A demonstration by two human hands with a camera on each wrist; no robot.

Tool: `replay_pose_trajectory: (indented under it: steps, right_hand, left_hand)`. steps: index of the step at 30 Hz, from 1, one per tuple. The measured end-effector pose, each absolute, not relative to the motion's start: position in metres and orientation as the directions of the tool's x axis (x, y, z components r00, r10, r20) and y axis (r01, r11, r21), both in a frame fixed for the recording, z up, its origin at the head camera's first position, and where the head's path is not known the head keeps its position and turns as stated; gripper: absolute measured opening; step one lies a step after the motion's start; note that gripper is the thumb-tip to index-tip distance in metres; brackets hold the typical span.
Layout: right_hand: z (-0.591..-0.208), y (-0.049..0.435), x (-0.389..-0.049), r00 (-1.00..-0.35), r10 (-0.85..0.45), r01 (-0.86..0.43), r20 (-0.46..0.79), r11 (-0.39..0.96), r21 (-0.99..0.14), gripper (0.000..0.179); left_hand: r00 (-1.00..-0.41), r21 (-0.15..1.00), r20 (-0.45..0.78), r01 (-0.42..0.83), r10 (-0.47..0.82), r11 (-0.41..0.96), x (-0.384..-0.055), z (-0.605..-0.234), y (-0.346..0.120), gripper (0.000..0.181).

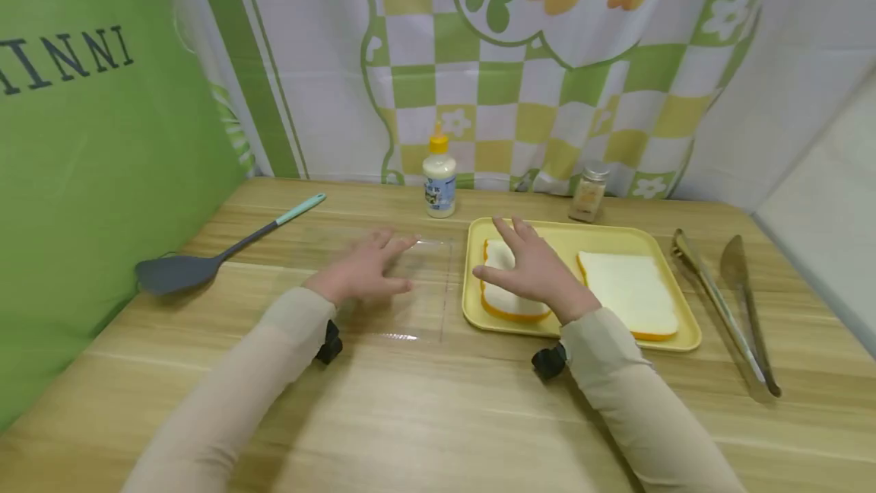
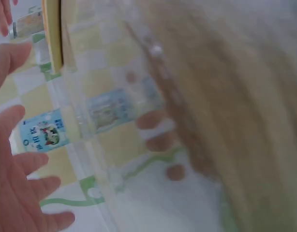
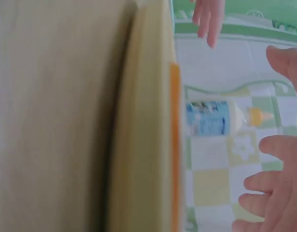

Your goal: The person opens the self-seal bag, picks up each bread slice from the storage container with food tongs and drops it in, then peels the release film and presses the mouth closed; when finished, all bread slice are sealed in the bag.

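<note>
My left hand (image 1: 366,268) hovers with fingers spread above a clear plastic tray (image 1: 426,314), low on the wooden table. Beside it, my right hand (image 1: 530,272) stretches its fingers over the left bread slice (image 1: 509,306) and covers part of it. That slice and a second bread slice (image 1: 628,291), both white with orange-brown crusts, lie on a yellow tray (image 1: 582,231). Neither hand holds anything. In the left wrist view the fingers of the left hand (image 2: 18,183) are apart; in the right wrist view the right hand (image 3: 279,179) looks the same.
Behind the hands stands a yellow-capped squeeze bottle (image 1: 439,182), with a small glass jar (image 1: 588,193) farther right. A grey spatula (image 1: 185,272) with a mint handle lies at left. Metal tongs (image 1: 725,310) lie right of the yellow tray. A patterned curtain (image 1: 493,90) hangs behind.
</note>
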State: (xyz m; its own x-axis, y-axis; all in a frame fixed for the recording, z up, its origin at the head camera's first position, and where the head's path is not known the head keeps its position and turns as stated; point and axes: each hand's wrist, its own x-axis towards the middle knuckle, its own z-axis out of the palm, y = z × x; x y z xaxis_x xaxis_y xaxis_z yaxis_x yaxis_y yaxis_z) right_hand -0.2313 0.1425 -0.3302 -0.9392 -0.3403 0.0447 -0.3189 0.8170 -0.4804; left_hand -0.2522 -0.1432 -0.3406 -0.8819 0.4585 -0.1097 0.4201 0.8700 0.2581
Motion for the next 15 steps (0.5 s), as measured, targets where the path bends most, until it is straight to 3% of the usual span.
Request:
replay_pose_trajectory:
  steps: [6, 15]
  right_hand:
    - [-0.333, 0.12, -0.229, -0.925, -0.379, -0.338, 0.038, 0.771, -0.539, 0.094]
    - [-0.339, 0.095, -0.233, -0.874, -0.474, -0.435, 0.101, 0.674, -0.597, 0.091]
  left_hand:
    - [-0.849, 0.379, -0.16, 0.418, 0.504, 0.825, -0.255, -0.346, -0.145, 0.08]
    - [-0.808, 0.372, -0.216, 0.451, 0.548, 0.812, -0.256, -0.347, -0.142, 0.08]
